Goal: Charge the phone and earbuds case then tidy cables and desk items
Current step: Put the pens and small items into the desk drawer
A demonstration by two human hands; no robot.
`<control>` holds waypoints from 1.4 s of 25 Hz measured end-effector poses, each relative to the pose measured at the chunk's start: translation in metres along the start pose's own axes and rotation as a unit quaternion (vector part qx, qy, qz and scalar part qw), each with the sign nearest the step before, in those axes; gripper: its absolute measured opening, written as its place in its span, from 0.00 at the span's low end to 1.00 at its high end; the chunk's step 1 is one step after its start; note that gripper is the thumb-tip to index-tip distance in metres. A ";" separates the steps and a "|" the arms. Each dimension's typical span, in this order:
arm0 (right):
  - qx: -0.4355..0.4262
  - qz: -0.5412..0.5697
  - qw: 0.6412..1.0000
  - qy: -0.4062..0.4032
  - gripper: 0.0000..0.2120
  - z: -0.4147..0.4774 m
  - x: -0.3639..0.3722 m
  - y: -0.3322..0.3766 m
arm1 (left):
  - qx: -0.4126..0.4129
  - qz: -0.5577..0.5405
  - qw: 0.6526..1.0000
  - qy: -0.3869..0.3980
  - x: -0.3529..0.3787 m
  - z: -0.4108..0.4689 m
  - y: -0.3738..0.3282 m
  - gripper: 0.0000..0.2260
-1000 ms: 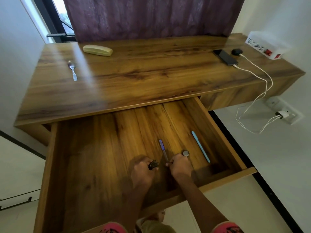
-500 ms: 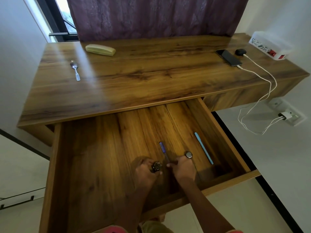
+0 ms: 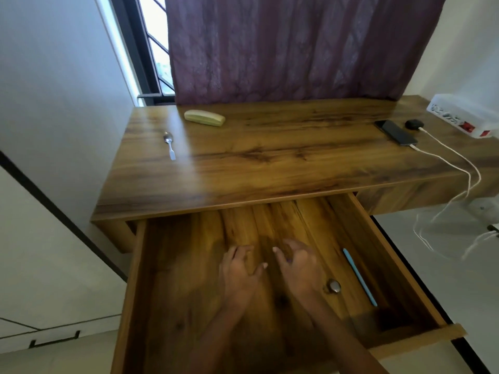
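Both my hands hover inside the open wooden drawer (image 3: 421, 286). My left hand (image 3: 240, 273) has its fingers spread and nothing in it. My right hand (image 3: 299, 265) is beside it, fingers apart, with a sliver of a purple pen (image 3: 289, 261) showing beneath it. A round metal piece (image 3: 333, 286) lies just right of my right wrist, and a blue pen (image 3: 359, 276) rests along the drawer's right side. On the desk's far right, the black phone (image 3: 397, 132) and the dark earbuds case (image 3: 413, 124) each have a white cable (image 3: 445, 157) plugged in.
A spoon (image 3: 169, 145) and a pale green glasses case (image 3: 204, 117) lie on the desktop (image 3: 270, 163) at the left. A white power strip (image 3: 464, 117) sits at the far right corner. The cables hang off the right edge. A purple curtain hangs behind.
Both hands have opened and moved deeper into the drawer. The small dark object that my left hand held is no longer in it. The view has tilted up.
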State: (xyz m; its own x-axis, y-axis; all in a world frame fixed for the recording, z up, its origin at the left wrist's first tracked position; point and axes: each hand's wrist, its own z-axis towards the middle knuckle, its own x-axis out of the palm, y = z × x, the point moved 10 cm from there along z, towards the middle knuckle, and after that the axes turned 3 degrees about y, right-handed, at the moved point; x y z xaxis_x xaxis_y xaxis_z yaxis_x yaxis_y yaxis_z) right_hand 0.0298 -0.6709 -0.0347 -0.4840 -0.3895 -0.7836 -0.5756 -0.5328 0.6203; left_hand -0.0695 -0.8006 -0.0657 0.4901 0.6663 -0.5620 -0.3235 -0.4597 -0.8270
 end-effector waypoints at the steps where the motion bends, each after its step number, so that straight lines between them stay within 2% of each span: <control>1: -0.031 0.003 0.999 -0.009 0.20 0.008 -0.002 0.019 | 0.011 0.016 1.000 -0.014 -0.012 0.010 -0.006 0.19; 4: -0.118 -0.034 0.992 -0.029 0.25 0.048 -0.008 0.082 | 0.012 0.059 0.995 -0.081 -0.068 0.053 -0.019 0.17; 8: -0.186 -0.141 0.972 -0.015 0.35 0.113 0.012 0.139 | 0.008 0.100 0.984 -0.147 -0.133 0.116 -0.018 0.16; 11: -0.199 -0.199 0.960 0.011 0.35 0.169 0.039 0.161 | -0.038 0.144 0.975 -0.163 -0.166 0.166 -0.001 0.16; 14: -0.209 -0.222 0.952 0.038 0.35 0.231 0.069 0.180 | -0.096 0.193 0.963 -0.165 -0.189 0.218 0.024 0.17; 18: -0.230 -0.226 0.946 0.036 0.35 0.306 0.108 0.199 | -0.157 0.219 0.948 -0.170 -0.205 0.281 0.064 0.18; 23: -0.266 -0.242 0.933 0.018 0.34 0.380 0.151 0.221 | -0.169 0.207 0.935 -0.233 -0.209 0.333 0.094 0.28; 26: -0.292 -0.244 0.925 0.004 0.33 0.408 0.167 0.231 | -0.160 0.241 0.928 -0.237 -0.206 0.342 0.094 0.33; 32: -0.270 -0.159 0.949 0.015 0.26 0.430 0.178 0.229 | -0.130 0.229 0.931 -0.252 -0.205 0.339 0.095 0.17; 35: -0.279 -0.131 0.951 -0.037 0.20 0.418 0.162 0.230 | -0.089 0.169 0.939 -0.285 -0.210 0.331 0.084 0.04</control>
State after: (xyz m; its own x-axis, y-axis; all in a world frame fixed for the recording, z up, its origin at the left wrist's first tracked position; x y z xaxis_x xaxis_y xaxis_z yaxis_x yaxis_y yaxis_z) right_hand -0.4569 -0.5428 -0.0048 -0.4298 -0.1452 -0.8912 -0.2535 -0.9279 0.2735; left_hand -0.4676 -0.7849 -0.0202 -0.1464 0.6481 -0.7474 -0.2176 -0.7581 -0.6148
